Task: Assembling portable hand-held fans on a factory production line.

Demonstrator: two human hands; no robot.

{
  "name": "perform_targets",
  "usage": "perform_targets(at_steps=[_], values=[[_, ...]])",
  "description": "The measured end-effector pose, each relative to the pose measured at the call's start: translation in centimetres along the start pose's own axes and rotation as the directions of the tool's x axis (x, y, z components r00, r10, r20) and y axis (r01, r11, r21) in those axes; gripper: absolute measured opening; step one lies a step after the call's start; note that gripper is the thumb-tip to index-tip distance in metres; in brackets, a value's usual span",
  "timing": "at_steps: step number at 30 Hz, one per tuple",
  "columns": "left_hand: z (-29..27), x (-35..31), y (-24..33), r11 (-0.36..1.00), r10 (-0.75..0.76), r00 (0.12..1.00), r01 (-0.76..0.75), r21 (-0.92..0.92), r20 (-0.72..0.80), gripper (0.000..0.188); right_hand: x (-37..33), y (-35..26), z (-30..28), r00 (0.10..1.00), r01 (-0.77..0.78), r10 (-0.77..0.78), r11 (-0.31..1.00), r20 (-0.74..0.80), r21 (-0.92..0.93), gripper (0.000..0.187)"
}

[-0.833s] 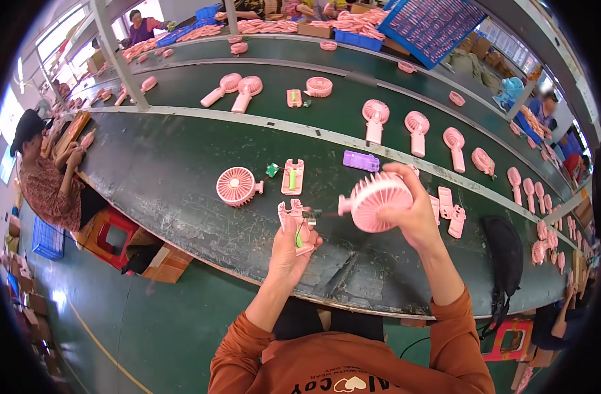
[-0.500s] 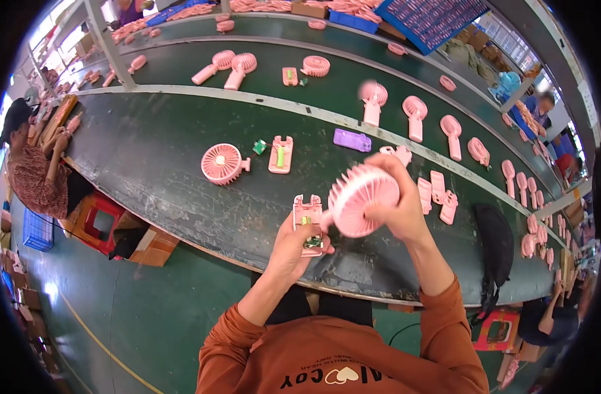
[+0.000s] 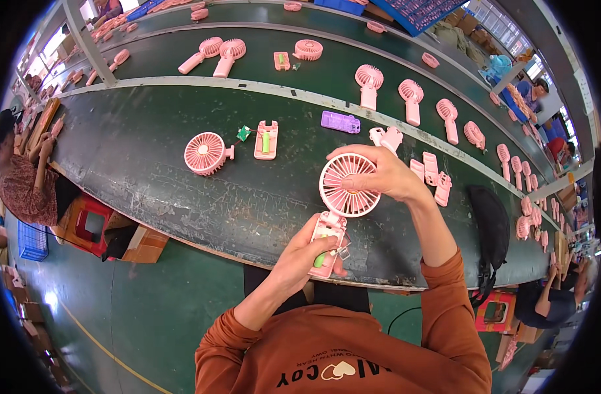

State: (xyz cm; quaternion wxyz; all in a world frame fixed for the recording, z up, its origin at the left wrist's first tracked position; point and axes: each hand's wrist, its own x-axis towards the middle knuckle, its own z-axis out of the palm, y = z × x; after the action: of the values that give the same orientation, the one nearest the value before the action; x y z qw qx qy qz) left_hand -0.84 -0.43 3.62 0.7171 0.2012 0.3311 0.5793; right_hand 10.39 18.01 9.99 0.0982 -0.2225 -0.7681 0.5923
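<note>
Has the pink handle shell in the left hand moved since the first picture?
Yes: against the purple part, the pink handle shell in the left hand has moved rightward and nearer the front edge of the workbench.

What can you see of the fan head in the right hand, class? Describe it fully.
The fan head is round and pink, apparently plastic, with a smooth rim and thin spokes radiating across its front grille. That front faces up toward the camera. The right hand holds it over the table, thumb across the grille and fingers around the upper rim. Its lower edge is at the top of the handle half in the left hand; whether its neck is seated can't be told.
</note>
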Motion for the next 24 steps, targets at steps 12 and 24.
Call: perform_targets(at_steps=[12, 24], values=[[-1.2, 0.7, -2.1, 0.999, -0.051, 0.998, 0.051, -0.008, -0.023, 0.028, 0.1, 1.8, 1.4, 0.992, -0.033, 0.052, 0.986, 0.112, -0.164, 0.05], [0.3, 3.3, -5.1, 0.974, -0.018, 0.983, -0.024, -0.225, -0.181, 0.027, -10.3, 4.3, 5.3, 0.907, 0.15, -0.275, 0.919, -0.32, -0.365, 0.033]])
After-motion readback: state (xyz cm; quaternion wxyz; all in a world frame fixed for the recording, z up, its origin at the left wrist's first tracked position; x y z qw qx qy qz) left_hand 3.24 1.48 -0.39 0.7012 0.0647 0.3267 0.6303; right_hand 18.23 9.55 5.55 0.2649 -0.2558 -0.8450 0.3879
